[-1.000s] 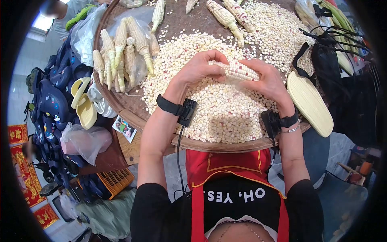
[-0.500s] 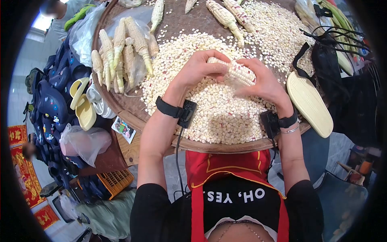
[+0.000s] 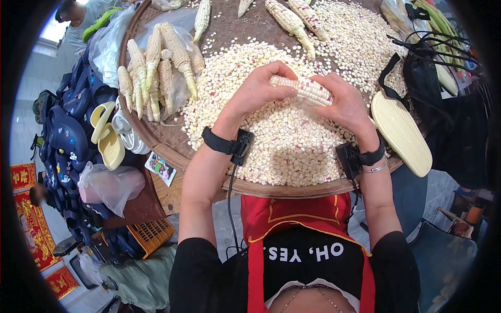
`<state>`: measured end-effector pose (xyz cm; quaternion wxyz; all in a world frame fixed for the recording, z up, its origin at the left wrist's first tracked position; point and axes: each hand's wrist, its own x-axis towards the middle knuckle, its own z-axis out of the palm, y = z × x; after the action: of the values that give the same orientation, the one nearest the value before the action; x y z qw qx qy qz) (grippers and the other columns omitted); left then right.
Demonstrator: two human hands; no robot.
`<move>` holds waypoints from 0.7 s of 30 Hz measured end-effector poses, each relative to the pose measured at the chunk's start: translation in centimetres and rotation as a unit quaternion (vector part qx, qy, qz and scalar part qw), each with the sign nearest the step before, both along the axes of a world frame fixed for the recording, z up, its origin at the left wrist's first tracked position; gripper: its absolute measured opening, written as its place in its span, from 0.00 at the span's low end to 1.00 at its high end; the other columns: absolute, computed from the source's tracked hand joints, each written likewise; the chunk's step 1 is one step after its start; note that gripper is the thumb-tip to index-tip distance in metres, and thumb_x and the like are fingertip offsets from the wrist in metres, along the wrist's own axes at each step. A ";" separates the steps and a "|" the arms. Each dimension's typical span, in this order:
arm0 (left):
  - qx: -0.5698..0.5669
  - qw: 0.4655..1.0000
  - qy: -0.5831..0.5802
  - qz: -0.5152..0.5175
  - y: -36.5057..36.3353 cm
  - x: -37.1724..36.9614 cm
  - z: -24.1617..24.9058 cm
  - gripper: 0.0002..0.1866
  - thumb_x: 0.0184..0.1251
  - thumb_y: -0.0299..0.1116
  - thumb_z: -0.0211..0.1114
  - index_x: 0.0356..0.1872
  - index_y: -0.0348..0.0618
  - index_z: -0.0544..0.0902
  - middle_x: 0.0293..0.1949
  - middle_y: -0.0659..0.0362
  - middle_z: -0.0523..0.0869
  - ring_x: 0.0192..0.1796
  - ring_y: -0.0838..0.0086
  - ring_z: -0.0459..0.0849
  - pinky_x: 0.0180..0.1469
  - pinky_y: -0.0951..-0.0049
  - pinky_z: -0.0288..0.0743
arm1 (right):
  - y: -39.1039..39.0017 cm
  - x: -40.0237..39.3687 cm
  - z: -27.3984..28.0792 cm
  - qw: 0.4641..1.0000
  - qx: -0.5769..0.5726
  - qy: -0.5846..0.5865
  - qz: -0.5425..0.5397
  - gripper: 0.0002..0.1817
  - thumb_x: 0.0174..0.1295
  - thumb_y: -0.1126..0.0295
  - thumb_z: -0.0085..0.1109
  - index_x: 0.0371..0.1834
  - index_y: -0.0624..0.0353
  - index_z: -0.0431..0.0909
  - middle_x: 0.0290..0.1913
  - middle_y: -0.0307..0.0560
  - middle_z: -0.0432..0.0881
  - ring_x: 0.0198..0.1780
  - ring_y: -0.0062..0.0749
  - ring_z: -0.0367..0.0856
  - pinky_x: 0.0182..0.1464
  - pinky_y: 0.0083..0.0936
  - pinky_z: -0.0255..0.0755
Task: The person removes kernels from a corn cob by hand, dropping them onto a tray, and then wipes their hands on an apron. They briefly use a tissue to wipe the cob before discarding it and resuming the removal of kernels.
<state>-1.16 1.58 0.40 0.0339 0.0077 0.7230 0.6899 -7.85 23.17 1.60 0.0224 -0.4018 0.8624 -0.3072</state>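
An ear of corn (image 3: 308,92), pale with a few dark red kernels, is held level above the heap of loose kernels (image 3: 292,146). My left hand (image 3: 269,88) grips its left end, thumb and fingers closed around it. Around the right end wraps my right hand (image 3: 342,101), with some fingers blurred underneath. The kernels are mostly cream-white with scattered red ones, and they spread over the round tray (image 3: 313,189) under both hands.
Stripped cobs (image 3: 151,68) lie piled on a plastic bag at the left. Whole ears (image 3: 287,21) lie at the back. A yellow slipper (image 3: 401,133) overhangs the right rim beside a black bag (image 3: 449,120). Dark blue clogs (image 3: 70,130) hang left; a person (image 3: 78,21) is at upper left.
The ear of corn tilts to a flatter angle and shows more of its length. My right-hand fingers have shifted slightly around its end.
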 end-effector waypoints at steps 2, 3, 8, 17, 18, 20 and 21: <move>-0.021 0.999 0.031 0.005 0.1 -0.1 -0.9 0.12 0.56 0.29 0.69 0.41 0.38 0.80 0.34 0.61 0.83 0.32 0.80 0.82 0.34 0.80 0.75 | -0.1 0.1 -0.3 1.000 0.009 0.013 -0.008 0.28 0.41 0.58 0.72 0.50 0.48 0.80 0.37 0.43 0.79 0.38 0.40 0.81 0.39 0.33 0.74; -0.042 0.997 0.062 0.010 0.1 -0.2 -0.9 0.12 0.56 0.29 0.69 0.40 0.38 0.80 0.33 0.61 0.83 0.31 0.80 0.82 0.33 0.80 0.74 | -0.1 0.1 -0.4 1.000 0.009 0.012 -0.007 0.28 0.41 0.58 0.72 0.50 0.48 0.80 0.37 0.43 0.79 0.38 0.40 0.81 0.39 0.33 0.74; 0.027 0.999 -0.037 -0.017 -0.5 -0.1 -0.4 0.12 0.55 0.28 0.68 0.40 0.38 0.80 0.30 0.60 0.83 0.30 0.79 0.82 0.34 0.79 0.75 | 0.0 0.0 -0.6 1.000 -0.016 0.021 0.014 0.29 0.40 0.58 0.72 0.51 0.48 0.80 0.37 0.43 0.79 0.36 0.40 0.81 0.38 0.34 0.74; 0.056 0.997 -0.042 -0.041 -1.0 -0.2 -0.9 0.11 0.56 0.29 0.69 0.38 0.37 0.80 0.30 0.58 0.84 0.30 0.77 0.83 0.33 0.77 0.78 | 0.1 -0.2 0.0 0.998 -0.004 -0.052 0.042 0.30 0.40 0.59 0.72 0.51 0.54 0.80 0.40 0.49 0.80 0.41 0.45 0.80 0.43 0.35 0.73; 0.065 0.996 -0.041 -0.048 -1.0 -0.2 -0.9 0.11 0.57 0.29 0.69 0.38 0.37 0.80 0.30 0.57 0.84 0.30 0.77 0.83 0.33 0.77 0.78 | 0.3 -0.4 -0.3 0.998 -0.004 -0.052 0.042 0.30 0.40 0.59 0.72 0.51 0.54 0.80 0.40 0.49 0.80 0.41 0.45 0.80 0.43 0.35 0.73; 0.068 0.995 -0.042 -0.057 -1.2 -0.1 -0.9 0.11 0.57 0.29 0.69 0.39 0.37 0.80 0.31 0.57 0.84 0.30 0.77 0.83 0.34 0.78 0.78 | 0.6 -0.8 -1.2 0.996 -0.040 0.004 0.075 0.31 0.40 0.59 0.72 0.52 0.54 0.79 0.42 0.49 0.81 0.43 0.45 0.80 0.45 0.34 0.73; 0.071 0.994 -0.042 -0.066 -1.3 -0.2 -0.8 0.11 0.57 0.28 0.68 0.39 0.37 0.79 0.32 0.56 0.83 0.30 0.77 0.83 0.34 0.78 0.78 | 0.5 -0.7 -0.8 0.996 -0.041 0.004 0.074 0.31 0.40 0.59 0.72 0.52 0.54 0.79 0.42 0.49 0.81 0.43 0.45 0.80 0.45 0.34 0.73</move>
<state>-1.31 0.26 -0.45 0.1092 0.0282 0.6684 0.7352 -8.58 23.71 0.82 0.0251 -0.4665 0.8171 -0.3378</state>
